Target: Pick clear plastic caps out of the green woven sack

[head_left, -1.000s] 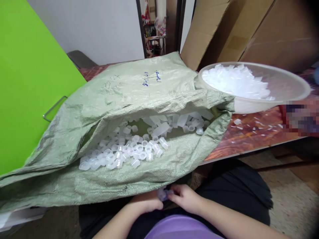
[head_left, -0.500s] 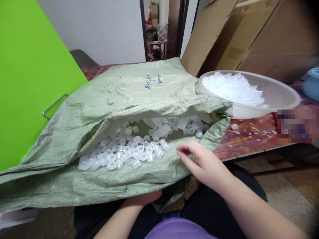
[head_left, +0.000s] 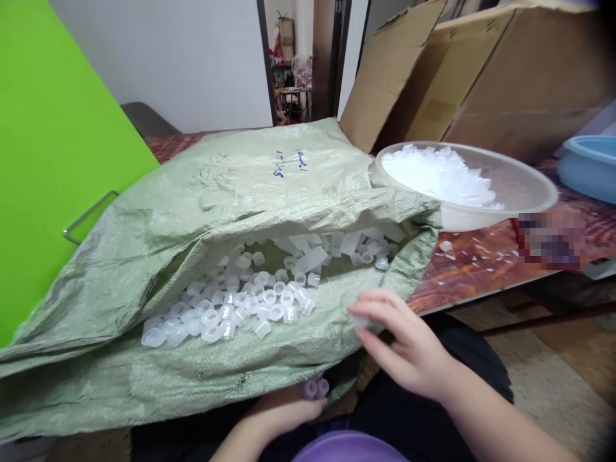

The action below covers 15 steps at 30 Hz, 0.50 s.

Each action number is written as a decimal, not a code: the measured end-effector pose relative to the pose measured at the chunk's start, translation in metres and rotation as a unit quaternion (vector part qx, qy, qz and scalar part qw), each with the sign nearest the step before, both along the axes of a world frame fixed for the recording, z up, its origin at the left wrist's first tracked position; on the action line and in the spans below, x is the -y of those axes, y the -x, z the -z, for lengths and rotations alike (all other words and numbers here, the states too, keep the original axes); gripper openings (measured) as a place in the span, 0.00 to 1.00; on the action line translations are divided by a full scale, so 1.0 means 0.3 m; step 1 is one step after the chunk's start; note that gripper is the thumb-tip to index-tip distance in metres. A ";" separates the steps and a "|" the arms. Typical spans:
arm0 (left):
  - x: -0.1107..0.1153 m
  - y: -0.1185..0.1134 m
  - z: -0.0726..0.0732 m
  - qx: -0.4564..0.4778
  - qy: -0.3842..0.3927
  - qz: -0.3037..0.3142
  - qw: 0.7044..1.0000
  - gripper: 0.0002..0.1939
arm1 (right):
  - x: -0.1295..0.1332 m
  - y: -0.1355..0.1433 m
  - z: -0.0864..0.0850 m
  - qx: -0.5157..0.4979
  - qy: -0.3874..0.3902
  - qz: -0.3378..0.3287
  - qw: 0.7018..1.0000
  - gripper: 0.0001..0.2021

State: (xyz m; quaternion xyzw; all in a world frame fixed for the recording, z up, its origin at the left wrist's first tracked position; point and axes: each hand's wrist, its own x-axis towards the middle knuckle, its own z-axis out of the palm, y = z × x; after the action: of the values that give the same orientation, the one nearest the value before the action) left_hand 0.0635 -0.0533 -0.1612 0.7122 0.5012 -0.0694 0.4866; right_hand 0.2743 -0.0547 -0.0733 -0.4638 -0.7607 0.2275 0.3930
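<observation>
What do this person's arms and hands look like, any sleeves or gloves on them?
Both forearms are bare to the frame's edge, with no sleeves showing. The left hand and right hand wear no gloves, and no rings or watch show. Fingers are short and rounded. A purple garment covers the torso.

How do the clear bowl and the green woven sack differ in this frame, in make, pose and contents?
The clear bowl is rigid and stands upright on the table; the green woven sack is soft and lies on its side, mouth open. The bowl's pieces are heaped; the sack's spill loosely. Both hold small translucent plastic caps.
</observation>
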 end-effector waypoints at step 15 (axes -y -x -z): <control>0.016 -0.058 -0.004 0.115 0.024 0.121 0.986 0.13 | 0.154 0.008 0.272 0.173 0.073 -0.200 0.962 0.15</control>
State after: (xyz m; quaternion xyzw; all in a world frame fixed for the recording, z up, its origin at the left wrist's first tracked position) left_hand 0.0808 -0.0582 -0.1601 0.7589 0.3500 -0.0580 0.5461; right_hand 0.2719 -0.1010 -0.1548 -0.3620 -0.8756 0.2725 0.1675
